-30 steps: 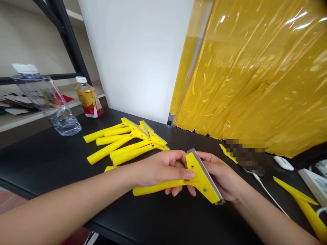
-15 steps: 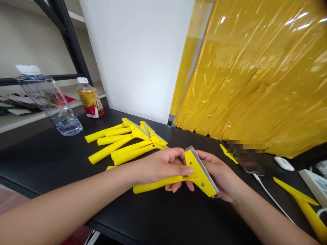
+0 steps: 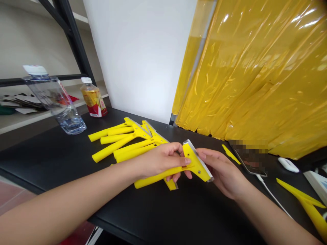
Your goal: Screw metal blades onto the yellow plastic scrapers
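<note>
My left hand (image 3: 163,160) is closed round a yellow scraper (image 3: 194,162) near the base of its head, thumb on the front face. The scraper's handle (image 3: 155,177) points left, and its metal blade edge faces right. My right hand (image 3: 222,170) is at that blade edge, thumb on the metal strip and the other fingers partly hidden behind the head. Under my left hand, the end of another yellow scraper (image 3: 170,183) shows just above the table. Several more yellow scrapers (image 3: 122,136) lie in an overlapping pile to the left, behind my left forearm.
A clear water bottle (image 3: 63,105) and a smaller red-and-gold drink bottle (image 3: 94,100) stand at the back left. On the right lie a phone (image 3: 249,163) with a white cable, a white case (image 3: 288,164) and yellow pieces (image 3: 300,195). A yellow plastic curtain (image 3: 255,75) hangs behind the black table (image 3: 204,217).
The scraper's head has risen slightly and turned. My right thumb has come round onto the blade strip. The view has shifted a little.
</note>
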A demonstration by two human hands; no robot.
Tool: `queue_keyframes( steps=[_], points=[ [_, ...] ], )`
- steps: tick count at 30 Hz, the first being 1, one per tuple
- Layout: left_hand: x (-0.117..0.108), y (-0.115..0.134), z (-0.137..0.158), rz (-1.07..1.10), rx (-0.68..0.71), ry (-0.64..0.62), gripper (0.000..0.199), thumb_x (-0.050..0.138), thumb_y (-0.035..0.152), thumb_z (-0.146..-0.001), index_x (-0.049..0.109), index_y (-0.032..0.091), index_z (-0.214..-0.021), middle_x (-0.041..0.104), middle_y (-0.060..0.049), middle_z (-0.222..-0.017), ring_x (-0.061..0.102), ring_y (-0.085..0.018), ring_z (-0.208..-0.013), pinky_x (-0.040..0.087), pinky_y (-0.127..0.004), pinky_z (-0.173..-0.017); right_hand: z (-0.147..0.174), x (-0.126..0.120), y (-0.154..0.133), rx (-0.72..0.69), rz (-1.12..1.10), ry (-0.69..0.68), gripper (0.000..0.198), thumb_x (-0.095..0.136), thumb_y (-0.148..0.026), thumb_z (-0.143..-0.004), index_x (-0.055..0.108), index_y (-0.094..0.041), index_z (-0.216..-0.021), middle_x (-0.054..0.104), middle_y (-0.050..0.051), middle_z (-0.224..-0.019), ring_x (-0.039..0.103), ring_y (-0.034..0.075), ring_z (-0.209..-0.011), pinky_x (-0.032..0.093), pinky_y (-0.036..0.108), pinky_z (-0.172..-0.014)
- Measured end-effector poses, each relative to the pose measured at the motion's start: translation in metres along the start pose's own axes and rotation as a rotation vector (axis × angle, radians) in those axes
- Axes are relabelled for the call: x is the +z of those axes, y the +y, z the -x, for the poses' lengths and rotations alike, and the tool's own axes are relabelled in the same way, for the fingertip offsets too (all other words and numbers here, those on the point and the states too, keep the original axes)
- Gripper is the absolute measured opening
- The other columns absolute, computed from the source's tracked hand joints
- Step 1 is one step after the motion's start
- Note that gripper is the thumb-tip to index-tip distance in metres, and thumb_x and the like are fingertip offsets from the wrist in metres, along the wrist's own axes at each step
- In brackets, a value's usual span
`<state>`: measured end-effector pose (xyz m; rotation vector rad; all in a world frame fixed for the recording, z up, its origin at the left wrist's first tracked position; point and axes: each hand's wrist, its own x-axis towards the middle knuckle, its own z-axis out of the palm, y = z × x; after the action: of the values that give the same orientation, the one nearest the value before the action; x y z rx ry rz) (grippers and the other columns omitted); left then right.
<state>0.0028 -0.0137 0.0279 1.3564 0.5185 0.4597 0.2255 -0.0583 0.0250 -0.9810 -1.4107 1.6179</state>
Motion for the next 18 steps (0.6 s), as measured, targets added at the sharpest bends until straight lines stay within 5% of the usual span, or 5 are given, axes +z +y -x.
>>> queue_keyframes(
  steps=[10, 18],
  points=[
    [-0.0016, -0.0039, -0.0021, -0.050, 0.035, 0.027, 0.036, 0.071, 0.047, -0.094, 0.047, 0.022, -0.102, 0.066, 0.002, -0.083, 0.068, -0.012, -0.057, 0.045, -0.019, -0.045, -0.0021, -0.0030, 0.0024, 0.145, -0.134, 0.117, 0.036, 0.079, -0.050, -0.085, 0.066, -0.017, -0.079, 0.046, -0.004, -0.064, 0.033, 0.009, -0.055, 0.025, 0.026, -0.051],
    [-0.0044, -0.0081, -0.0041, -0.070, 0.010, 0.047, 0.038, 0.073, 0.048, -0.092, 0.047, 0.022, -0.103, 0.066, 0.002, -0.081, 0.072, -0.015, -0.059, 0.047, -0.020, -0.046, -0.0025, -0.0028, 0.0019, 0.070, 0.016, 0.157, 0.034, 0.078, -0.050, -0.087, 0.073, -0.016, -0.080, 0.050, -0.002, -0.065, 0.035, 0.009, -0.057, 0.028, 0.025, -0.052]
  ],
)
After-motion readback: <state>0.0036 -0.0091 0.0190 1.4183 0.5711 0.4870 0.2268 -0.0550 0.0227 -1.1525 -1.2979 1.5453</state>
